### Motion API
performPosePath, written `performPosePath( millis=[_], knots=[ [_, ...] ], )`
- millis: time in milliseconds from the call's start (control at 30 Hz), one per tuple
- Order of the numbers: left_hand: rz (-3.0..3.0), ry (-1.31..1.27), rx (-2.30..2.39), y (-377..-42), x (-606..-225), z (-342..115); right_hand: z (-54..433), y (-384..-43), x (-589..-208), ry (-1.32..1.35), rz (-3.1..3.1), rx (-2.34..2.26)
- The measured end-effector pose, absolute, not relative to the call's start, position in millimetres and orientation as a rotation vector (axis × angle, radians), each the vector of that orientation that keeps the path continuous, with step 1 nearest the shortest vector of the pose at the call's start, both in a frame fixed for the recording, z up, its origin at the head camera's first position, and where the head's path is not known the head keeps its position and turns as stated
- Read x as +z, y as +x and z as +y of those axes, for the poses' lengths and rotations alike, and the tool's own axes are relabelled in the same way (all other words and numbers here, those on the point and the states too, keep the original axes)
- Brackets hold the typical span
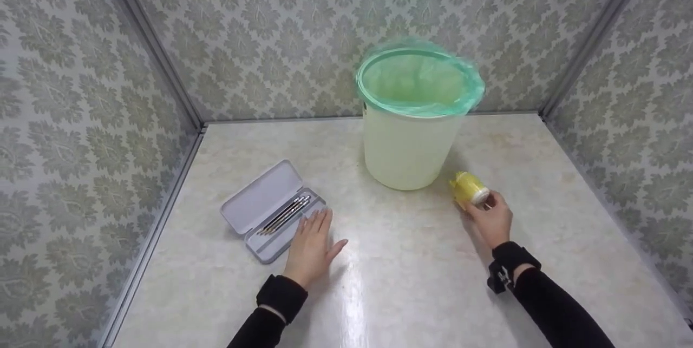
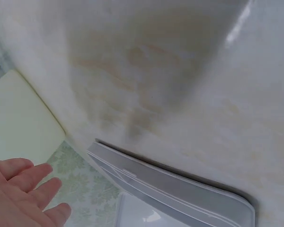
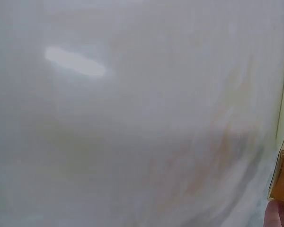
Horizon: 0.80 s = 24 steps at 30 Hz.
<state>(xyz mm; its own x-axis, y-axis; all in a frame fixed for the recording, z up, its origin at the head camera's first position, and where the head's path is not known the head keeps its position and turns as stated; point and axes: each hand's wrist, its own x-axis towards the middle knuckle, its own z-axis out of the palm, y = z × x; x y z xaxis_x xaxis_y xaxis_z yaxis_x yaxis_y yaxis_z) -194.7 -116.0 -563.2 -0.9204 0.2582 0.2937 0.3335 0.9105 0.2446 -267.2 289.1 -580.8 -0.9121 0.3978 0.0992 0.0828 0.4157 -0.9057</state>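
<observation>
My right hand [image 1: 491, 222] pinches a small yellow item with a white end [image 1: 470, 188], just right of the bin's base. In the right wrist view its brown-orange face [image 3: 283, 178] shows at the right edge, above the fingertips; I cannot tell its exact kind. At the left, a grey pencil case [image 1: 266, 255] lies with its lid raised, and several dark pencils [image 1: 284, 215] rest inside. My left hand [image 1: 311, 248] is by the near right edge of the case, fingers straight and thumb spread. The left wrist view shows that hand [image 2: 23, 196] beside the case's side [image 2: 170, 182].
A pale bin [image 1: 409, 148] with a green liner [image 1: 373, 96] over its rim stands at the back of the light table [image 1: 400, 283]. Patterned wall panels [image 1: 281, 39] enclose the table at the back and both sides.
</observation>
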Motion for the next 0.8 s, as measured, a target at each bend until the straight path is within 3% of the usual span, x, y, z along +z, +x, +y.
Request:
performPosePath(
  millis=[433,800],
  knots=[
    [-2.803,-0.202,-0.38,-215,-551,-134,315,-284,-570,-0.663,-2.269,1.378],
    [-2.77,-0.142,-0.444,-228,-538,-133,326,-293,-571,-0.772,-2.267,1.44]
  ],
)
